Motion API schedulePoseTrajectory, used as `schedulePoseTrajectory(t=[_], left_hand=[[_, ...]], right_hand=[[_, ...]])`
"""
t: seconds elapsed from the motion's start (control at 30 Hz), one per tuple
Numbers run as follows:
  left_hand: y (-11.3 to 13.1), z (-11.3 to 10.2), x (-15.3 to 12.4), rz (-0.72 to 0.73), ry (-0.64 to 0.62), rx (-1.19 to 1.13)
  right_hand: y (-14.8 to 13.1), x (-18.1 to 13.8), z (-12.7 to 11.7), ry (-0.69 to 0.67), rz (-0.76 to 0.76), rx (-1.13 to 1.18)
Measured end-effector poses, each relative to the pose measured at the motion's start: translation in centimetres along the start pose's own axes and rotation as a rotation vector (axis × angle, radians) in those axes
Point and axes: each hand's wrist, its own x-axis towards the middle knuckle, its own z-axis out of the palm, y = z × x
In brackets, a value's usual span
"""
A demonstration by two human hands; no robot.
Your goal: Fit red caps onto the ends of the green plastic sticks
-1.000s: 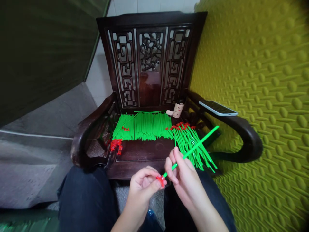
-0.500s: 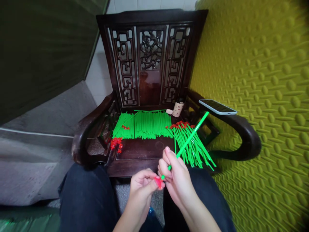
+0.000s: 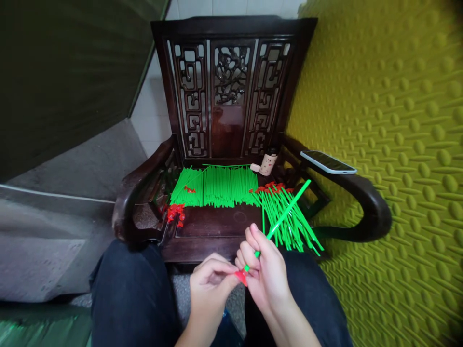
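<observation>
My right hand is closed around a green plastic stick, which slants up and to the right. At its lower end sits a small red plastic piece, pinched between the thumb and finger of my left hand. The red piece touches the stick's end; whether it is pushed fully on I cannot tell. Just beyond my right hand lies a heap of green sticks with red ends on the chair seat. Rows of plain green sticks cover the back of the seat.
The dark carved wooden chair faces me. Loose red pieces lie at its seat's left edge, and several more on the sticks. A patterned bottle leans at the back right. A phone rests on the right armrest.
My left hand has shifted slightly, its fingers now bent more around the red piece. The green stick's upper end has dipped a little. The camera view has moved slightly.
</observation>
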Motion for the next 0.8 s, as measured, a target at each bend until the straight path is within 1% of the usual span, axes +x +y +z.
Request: schedulePoseTrajectory(t=[0.1, 0.17, 0.2, 0.27, 0.33, 0.43, 0.63, 0.8], left_hand=[[-0.2, -0.3, 0.0, 0.012, 0.002, -0.079], [-0.5, -0.4, -0.3, -0.053, 0.006, -0.174], [-0.7, -0.5, -0.5, -0.102, -0.013, -0.200], [-1.0, -0.8, -0.9, -0.188, -0.078, -0.193], [-1.2, -1.1, -1.1, -0.222, -0.115, -0.148], [-1.2, -1.5, -1.2, -0.213, -0.100, -0.115], [-0.8, -1.7, -1.3, -0.179, -0.127, -0.120], [-0.5, -1.4, -1.5, -0.126, -0.119, -0.129]], right_hand=[[0.2, -0.3, 0.4, -0.026, 0.007, 0.005], [0.4, -0.5, 0.4, -0.041, 0.008, 0.004], [0.4, -0.5, 0.4, -0.051, 0.007, 0.000], [0.6, -0.6, 0.3, -0.064, -0.001, -0.013], [0.7, -0.7, 0.1, -0.070, -0.009, -0.023], [0.7, -0.8, 0.1, -0.076, -0.004, -0.028], [0.4, -1.2, 0.4, -0.137, 0.020, -0.055], [0.5, -1.3, 0.5, -0.111, -0.008, -0.054]])
